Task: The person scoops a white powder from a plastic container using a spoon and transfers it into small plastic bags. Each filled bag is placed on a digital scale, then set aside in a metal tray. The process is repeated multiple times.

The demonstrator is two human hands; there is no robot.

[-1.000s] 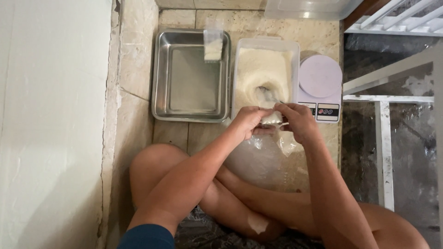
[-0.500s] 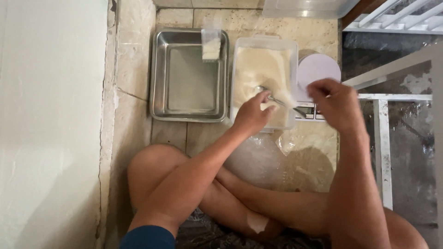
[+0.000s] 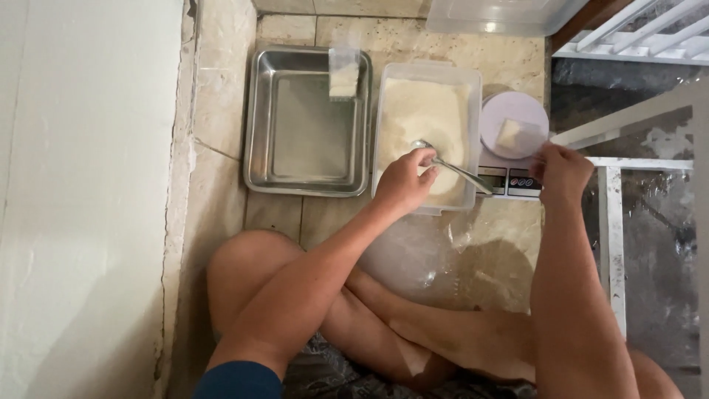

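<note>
My left hand point(image 3: 405, 182) grips a metal spoon point(image 3: 450, 166) whose bowl rests in the white powder of a clear plastic tub point(image 3: 427, 140). My right hand point(image 3: 561, 170) holds the top of a small clear bag of powder point(image 3: 515, 137) that sits on the round white platform of a kitchen scale point(image 3: 511, 148) right of the tub. Another small filled bag point(image 3: 344, 72) leans in the far edge of a square steel tray point(image 3: 309, 122) on the left.
I sit cross-legged on a beige tiled floor. A white wall point(image 3: 81, 199) runs along the left. A clear plastic lid or box point(image 3: 502, 15) lies at the top. A white metal frame point(image 3: 613, 222) and plastic sheeting point(image 3: 413, 258) are to the right and in front.
My hands were together over the tub's near end. My right hand carried the small bag right and set it on the scale. My left hand stayed with the spoon over the tub.
</note>
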